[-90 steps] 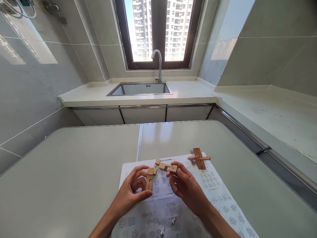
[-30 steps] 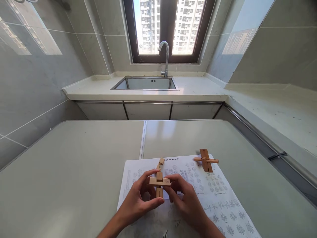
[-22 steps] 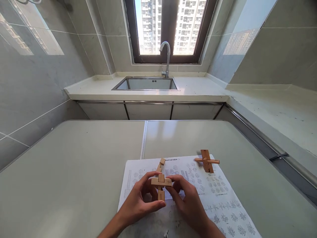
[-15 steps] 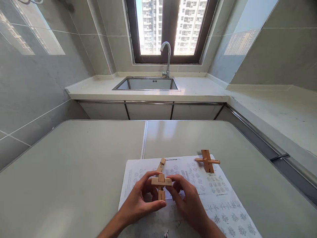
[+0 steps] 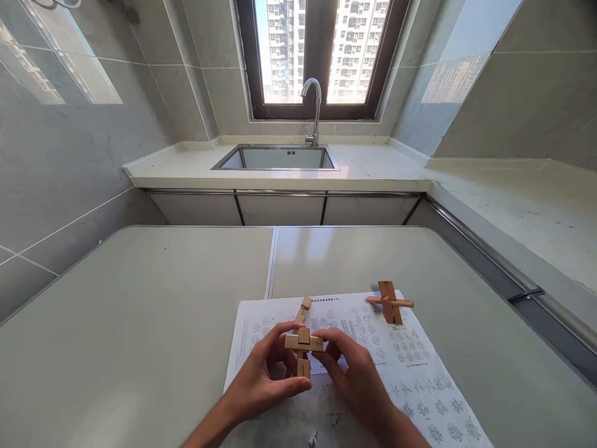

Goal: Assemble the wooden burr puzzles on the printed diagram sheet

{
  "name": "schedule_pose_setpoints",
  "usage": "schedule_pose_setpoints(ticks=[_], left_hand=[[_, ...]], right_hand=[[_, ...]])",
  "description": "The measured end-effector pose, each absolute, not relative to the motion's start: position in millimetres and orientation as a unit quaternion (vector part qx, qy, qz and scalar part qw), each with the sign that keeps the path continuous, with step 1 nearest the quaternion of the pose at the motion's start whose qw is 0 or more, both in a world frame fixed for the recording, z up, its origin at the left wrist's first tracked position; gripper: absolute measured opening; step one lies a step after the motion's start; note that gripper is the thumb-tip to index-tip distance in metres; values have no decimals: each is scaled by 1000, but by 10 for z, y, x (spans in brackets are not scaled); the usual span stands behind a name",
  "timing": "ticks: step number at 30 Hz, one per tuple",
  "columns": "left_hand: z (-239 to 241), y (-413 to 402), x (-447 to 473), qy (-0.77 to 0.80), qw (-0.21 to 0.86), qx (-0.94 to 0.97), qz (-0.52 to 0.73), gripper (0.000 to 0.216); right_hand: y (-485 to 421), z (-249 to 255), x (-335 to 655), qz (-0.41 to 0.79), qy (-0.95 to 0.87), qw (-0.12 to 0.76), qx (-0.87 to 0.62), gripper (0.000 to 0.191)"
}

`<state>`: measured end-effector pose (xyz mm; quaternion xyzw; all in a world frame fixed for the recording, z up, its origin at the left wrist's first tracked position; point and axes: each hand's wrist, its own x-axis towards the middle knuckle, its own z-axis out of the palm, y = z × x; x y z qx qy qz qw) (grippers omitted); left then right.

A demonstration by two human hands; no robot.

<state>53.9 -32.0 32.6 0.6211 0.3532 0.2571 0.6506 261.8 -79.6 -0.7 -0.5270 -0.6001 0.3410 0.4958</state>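
Between both hands is a partly joined wooden burr puzzle (image 5: pixel 303 343), its light notched sticks crossing one another. My left hand (image 5: pixel 273 367) grips the upright stick, thumb at the near end and index finger at the far end. With thumb and index finger, my right hand (image 5: pixel 347 367) pinches the right end of the crosswise stick. Just beyond the fingers a loose notched wooden stick (image 5: pixel 305 304) lies on the printed sheet (image 5: pixel 252 323), its near end hidden by my left hand. Farther right, a darker wooden cross-shaped piece (image 5: pixel 390 303) rests on the sheet's far corner.
The sheet carries puzzle diagrams and lies on a pale table (image 5: pixel 140 323) with a seam down its middle. Past the table are a white counter (image 5: pixel 373 162), a sink (image 5: pixel 280 167) and a faucet (image 5: pixel 317 112) below a window. Tiled walls stand at both sides.
Almost nothing differs. The crosswise stick appears tilted very slightly in my fingers, while both hands keep their hold and place.
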Motion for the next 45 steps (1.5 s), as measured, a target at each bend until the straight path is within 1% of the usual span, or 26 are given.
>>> schedule_pose_setpoints(ticks=[5, 10, 15, 18, 22, 25, 30, 32, 36, 40, 45], left_hand=[[317, -311, 534, 351, 649, 625, 255, 70], [318, -317, 535, 347, 647, 630, 255, 68], [301, -314, 523, 360, 653, 613, 262, 70], [289, -291, 524, 380, 656, 583, 293, 74], [331, -255, 567, 432, 637, 530, 357, 75], [385, -251, 607, 468, 613, 503, 390, 75], [399, -268, 626, 477, 605, 501, 393, 76], [384, -270, 622, 475, 604, 506, 392, 75], [368, -269, 612, 471, 602, 513, 390, 72], [369, -274, 603, 475, 596, 518, 388, 70], [358, -274, 603, 474, 594, 518, 392, 69]], right_hand=[[-798, 7, 2627, 339, -610, 483, -529, 12], [-804, 33, 2617, 320, -617, 484, -531, 17], [-791, 34, 2608, 323, -618, 485, -528, 18], [-780, 16, 2622, 316, -623, 488, -523, 25], [-766, -31, 2633, 271, -665, 457, -525, 23], [-755, -74, 2615, 218, -698, 428, -531, 33], [-747, -109, 2554, 129, -761, 359, -524, 63], [-748, -115, 2536, 94, -789, 326, -512, 69], [-743, -129, 2516, 78, -811, 294, -500, 66], [-741, -142, 2497, 88, -799, 301, -512, 65], [-740, -144, 2469, 68, -791, 311, -522, 65]])
